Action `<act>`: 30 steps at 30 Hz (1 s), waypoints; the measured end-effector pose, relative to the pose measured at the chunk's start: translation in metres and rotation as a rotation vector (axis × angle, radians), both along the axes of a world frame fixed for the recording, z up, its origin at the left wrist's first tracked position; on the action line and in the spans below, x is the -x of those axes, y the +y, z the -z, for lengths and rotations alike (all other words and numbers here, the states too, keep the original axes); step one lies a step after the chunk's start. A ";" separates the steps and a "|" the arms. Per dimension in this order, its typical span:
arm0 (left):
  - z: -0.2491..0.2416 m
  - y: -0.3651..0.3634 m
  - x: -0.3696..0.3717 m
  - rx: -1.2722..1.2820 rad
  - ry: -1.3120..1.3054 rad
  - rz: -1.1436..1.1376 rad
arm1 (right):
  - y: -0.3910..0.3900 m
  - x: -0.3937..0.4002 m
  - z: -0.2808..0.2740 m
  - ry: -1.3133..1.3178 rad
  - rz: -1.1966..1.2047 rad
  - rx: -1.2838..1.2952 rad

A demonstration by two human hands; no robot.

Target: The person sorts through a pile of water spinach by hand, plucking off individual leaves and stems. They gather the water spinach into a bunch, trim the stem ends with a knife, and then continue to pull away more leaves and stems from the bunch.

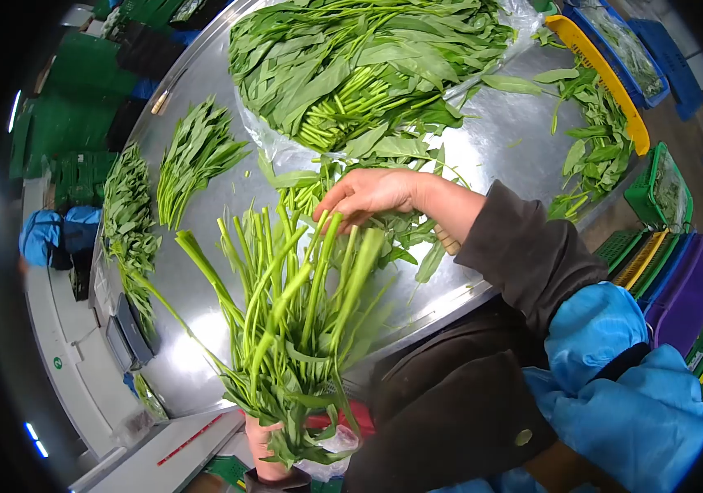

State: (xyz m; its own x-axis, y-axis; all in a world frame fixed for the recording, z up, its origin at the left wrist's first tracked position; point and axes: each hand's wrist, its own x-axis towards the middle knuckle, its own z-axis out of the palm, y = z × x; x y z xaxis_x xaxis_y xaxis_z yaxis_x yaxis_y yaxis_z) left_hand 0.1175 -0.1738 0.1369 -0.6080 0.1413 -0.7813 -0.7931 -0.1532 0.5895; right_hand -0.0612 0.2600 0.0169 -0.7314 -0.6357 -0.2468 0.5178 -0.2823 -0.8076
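My left hand [267,450] grips a bunch of green leafy stalks [285,329] near its leafy end, with the cut stems fanning up toward the table. My right hand [372,193] reaches over the stem ends, fingers touching the tips of a few stalks. A big heap of the same greens [359,66] lies on clear plastic at the far side of the round steel table [203,329]. Two smaller sorted bunches, one [195,156] and another [129,214], lie on the table's left part.
Loose greens [594,140] lie at the table's right edge by a yellow crate rim [602,74] and blue crates [626,49]. Green, purple and yellow crates [672,271] stand at the right. A scale [125,333] sits at the left edge. Green crates [80,107] are stacked far left.
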 end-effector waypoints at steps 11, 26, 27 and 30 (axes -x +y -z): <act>0.040 -0.103 0.009 0.065 0.244 0.228 | -0.082 -0.010 -0.020 0.557 -0.229 -0.146; -0.108 -0.138 0.090 0.877 0.593 0.284 | -0.293 0.069 0.061 1.165 0.580 -0.878; -0.110 -0.132 0.099 1.045 0.700 0.418 | -0.319 0.076 0.089 1.314 0.635 -0.911; -0.099 -0.124 0.127 1.367 1.099 0.879 | -0.319 0.079 0.085 1.220 0.101 -1.055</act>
State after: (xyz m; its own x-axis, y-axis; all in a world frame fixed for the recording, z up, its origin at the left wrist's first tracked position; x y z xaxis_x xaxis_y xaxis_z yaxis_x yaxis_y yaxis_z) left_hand -0.0091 -0.2982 0.2357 -0.9351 0.3544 -0.0064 0.3489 0.9235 0.1595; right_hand -0.1406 -0.0586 -0.0686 -0.8355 -0.5080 0.2096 -0.5305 0.6458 -0.5491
